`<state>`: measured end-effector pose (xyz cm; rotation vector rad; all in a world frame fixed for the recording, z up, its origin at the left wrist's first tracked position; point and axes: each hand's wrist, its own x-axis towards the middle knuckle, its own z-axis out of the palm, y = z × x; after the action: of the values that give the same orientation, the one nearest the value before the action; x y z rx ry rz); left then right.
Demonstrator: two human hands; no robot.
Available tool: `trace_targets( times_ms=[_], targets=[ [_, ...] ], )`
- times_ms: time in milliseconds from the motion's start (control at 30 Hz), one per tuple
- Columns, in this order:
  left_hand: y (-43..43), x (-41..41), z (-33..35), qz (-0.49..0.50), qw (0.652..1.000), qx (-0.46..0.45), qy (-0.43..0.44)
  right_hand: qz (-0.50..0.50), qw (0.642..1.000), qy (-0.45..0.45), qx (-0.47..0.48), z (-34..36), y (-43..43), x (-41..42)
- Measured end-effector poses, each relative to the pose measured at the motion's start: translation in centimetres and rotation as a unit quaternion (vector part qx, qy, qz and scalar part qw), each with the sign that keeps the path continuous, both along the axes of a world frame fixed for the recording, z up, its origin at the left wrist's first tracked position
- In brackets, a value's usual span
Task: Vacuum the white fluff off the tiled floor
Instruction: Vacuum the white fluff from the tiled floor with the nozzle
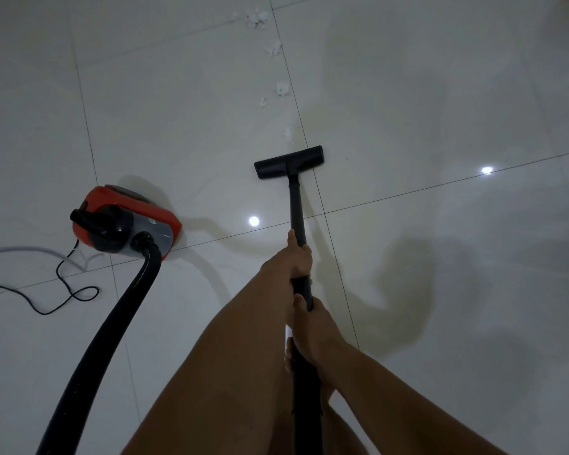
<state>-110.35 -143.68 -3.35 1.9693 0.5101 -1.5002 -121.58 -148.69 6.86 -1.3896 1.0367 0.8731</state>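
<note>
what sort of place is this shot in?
Probably a room in a home, indoors. The glossy large-format tiled floor shows ceiling-light reflections, and a small red canister vacuum sits on it with its wand and loose power cord.

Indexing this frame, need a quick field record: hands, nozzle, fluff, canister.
left hand: grips wand, ahead of the right
right hand: grips wand closer to the body
nozzle: flat on tiled floor, just short of nearest tuft
fluff: white tufts trailing away beyond nozzle, near a grout line
canister: red, left of wand, hose attached
</note>
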Motion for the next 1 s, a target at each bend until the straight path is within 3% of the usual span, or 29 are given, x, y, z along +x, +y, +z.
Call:
trace_targets(
  times_ms=[200,367,667,1000],
  targets=[
    [0.6,2.3,-0.8,0.017,1.0,-0.003,0.017,0.033,0.999,-0.007,-0.013,0.3,0.2,2.6],
    [0.6,4.5,-1.1,0.036,0.999,-0.008,0.021,-0.021,0.998,0.038,0.046,0.4,0.5,4.5],
    [0.8,6.2,-1.2,0.045,0.999,-0.019,0.02,-0.018,0.998,0.033,0.041,0.6,1.0,6.6],
    [0.9,6.1,1.4,0.027,0.997,-0.011,0.071,-0.039,0.993,0.088,0.073,6.0,0.4,8.1]
  ],
)
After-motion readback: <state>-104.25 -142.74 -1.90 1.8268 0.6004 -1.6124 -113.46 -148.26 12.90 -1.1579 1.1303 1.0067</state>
